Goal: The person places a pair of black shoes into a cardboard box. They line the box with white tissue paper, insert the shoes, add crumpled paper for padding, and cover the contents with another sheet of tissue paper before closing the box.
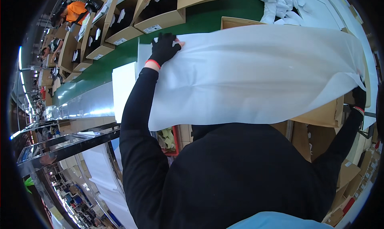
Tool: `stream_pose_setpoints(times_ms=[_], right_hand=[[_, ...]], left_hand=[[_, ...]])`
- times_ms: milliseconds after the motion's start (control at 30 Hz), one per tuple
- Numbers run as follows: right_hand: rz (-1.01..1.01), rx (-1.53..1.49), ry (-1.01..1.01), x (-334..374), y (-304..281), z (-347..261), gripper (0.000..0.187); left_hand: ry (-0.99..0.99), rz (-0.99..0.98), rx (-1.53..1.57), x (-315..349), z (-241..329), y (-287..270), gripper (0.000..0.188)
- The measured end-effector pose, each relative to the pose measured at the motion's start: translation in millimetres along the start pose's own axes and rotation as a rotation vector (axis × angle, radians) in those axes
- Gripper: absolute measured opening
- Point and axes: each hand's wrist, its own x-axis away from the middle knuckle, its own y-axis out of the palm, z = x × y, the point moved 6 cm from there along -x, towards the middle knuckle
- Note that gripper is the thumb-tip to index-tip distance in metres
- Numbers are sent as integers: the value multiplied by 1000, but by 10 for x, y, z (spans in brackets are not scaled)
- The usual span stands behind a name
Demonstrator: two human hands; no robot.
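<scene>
A wide, thin white sheet (256, 73), translucent like wrapping paper, stretches crosswise in front of me and hides most of what lies beneath it. My left hand (165, 50), in a black glove with bare fingertips, is closed on its upper left edge, and creases run out from there. At the far right, my right hand (359, 96), also in a black glove, grips the sheet's right end, where the paper folds over. The sheet covers most of those right fingers. An opened cardboard box (324, 114) shows under the sheet's lower right edge.
Several open cardboard boxes (120, 41) holding dark items line the green work surface (200, 21). A stack of white sheets (125, 85) lies beside my left forearm. Crumpled white paper bundles (276, 7) lie at the back right. A red crate (173, 143) stands below, near a metal rack (68, 149).
</scene>
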Motion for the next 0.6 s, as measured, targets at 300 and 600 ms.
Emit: stream_pose_setpoints(times_ms=[300, 600], right_hand=[[331, 662, -200, 104, 276, -937, 62], [-491, 1505, 268, 868, 1887, -1389, 81]], left_hand=[[223, 355, 329, -850, 537, 380, 29], [56, 250, 242, -1168, 950, 493, 36]])
